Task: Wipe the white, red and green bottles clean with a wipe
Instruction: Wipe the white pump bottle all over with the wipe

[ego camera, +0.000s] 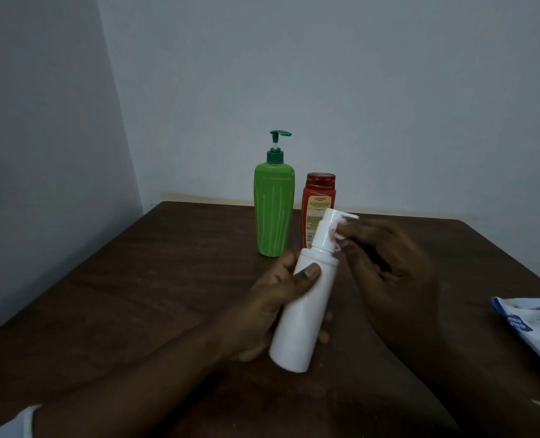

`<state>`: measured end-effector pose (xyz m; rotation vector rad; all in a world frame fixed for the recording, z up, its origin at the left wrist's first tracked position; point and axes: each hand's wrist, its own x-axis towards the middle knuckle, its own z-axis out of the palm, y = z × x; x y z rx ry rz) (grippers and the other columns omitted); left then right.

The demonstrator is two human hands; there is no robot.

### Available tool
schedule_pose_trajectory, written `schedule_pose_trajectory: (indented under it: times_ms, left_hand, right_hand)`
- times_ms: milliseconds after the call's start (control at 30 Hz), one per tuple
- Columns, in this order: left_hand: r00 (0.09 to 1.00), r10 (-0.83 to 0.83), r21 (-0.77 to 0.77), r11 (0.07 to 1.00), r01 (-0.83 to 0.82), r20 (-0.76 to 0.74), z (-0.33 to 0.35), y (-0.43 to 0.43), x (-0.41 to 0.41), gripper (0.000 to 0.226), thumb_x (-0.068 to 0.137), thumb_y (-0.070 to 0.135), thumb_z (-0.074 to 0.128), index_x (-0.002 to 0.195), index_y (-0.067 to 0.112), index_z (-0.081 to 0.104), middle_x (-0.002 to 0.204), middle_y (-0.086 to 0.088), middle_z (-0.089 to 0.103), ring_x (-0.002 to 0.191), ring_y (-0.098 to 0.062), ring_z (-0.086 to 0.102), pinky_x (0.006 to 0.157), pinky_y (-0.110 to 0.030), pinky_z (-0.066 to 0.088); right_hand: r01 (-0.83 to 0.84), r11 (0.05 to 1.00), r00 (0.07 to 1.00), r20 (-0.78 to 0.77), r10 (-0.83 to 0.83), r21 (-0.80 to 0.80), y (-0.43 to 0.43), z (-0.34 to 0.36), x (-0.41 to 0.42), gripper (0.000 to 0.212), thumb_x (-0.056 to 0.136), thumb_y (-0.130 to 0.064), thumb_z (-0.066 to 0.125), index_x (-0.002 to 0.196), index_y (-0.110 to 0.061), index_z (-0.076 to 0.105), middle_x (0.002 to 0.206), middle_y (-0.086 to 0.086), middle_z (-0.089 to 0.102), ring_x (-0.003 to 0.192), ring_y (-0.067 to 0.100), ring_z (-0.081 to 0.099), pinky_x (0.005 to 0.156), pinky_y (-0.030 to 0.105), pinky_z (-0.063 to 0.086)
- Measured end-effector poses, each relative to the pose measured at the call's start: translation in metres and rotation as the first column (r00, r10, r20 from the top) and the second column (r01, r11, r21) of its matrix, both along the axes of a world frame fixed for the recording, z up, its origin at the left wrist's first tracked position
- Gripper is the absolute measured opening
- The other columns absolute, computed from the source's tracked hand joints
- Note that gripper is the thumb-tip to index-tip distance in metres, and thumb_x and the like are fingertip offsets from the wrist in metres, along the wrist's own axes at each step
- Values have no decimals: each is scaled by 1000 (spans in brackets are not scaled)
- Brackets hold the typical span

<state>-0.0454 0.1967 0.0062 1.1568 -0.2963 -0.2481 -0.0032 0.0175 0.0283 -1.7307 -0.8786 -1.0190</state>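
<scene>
Left hand (pixel 272 298) grips white bottle (pixel 300 317) (tilted); right hand (pixel 388 267) pinches wipe (pixel 336 232) against its cap (pixel 327 227).

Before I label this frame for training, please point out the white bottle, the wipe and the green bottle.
white bottle (pixel 300 320): head view, middle of its plain body.
wipe (pixel 336 235): head view, the crumpled bit showing against the bottle's neck.
green bottle (pixel 273 213): head view, middle of its body.
</scene>
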Motion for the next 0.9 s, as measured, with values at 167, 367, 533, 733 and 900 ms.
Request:
schedule_pose_trajectory:
  times_ms: [167,367,533,733,900]
  left_hand:
    - [994,-34,-108,994,22,-103,-1,4,2,53,84,47,72,128,18,68,105,-14,71,87,-29,72,73,-43,61]
    - [956,-213,-46,977,207,-202,-5,10,0,68,78,63,78,118,9,72,100,-13,70,73,-24,70,64,-38,60]
    - [957,-168,-4,985,171,-235,-6,8,1,68,83,65,67,118,7,67,96,-13,69,71,-24,69,63,-37,59]
    - [957,-152,-38,988,147,-246,-4,8,2,63,85,65,60,110,8,73,94,-14,71,64,-24,71,57,-35,61]
    - [958,-92,-70,995,76,-273,-1,9,2,61,87,65,60,97,8,79,84,-12,70,58,-23,70,53,-34,60]
  right_hand:
    - [-112,994,982,-154,112,6,-2,3,5,26,88,-3,70,108,-19,71,108,-7,71,102,5,68,87,19,54]
    - [-82,978,971,-204,122,193,1,6,5,21,91,-4,67,109,-15,70,106,-5,71,101,6,68,86,14,52]
    - [-151,975,950,-249,189,166,-1,8,8,24,89,6,67,107,-10,71,106,1,71,99,5,68,81,12,52]
    - [-134,984,963,-220,157,116,1,6,8,28,89,3,68,103,-21,68,105,-9,68,99,2,66,78,8,51]
    - [-165,985,964,-220,150,-53,3,4,6,29,87,1,70,100,-24,69,101,-8,67,96,9,66,79,15,52]
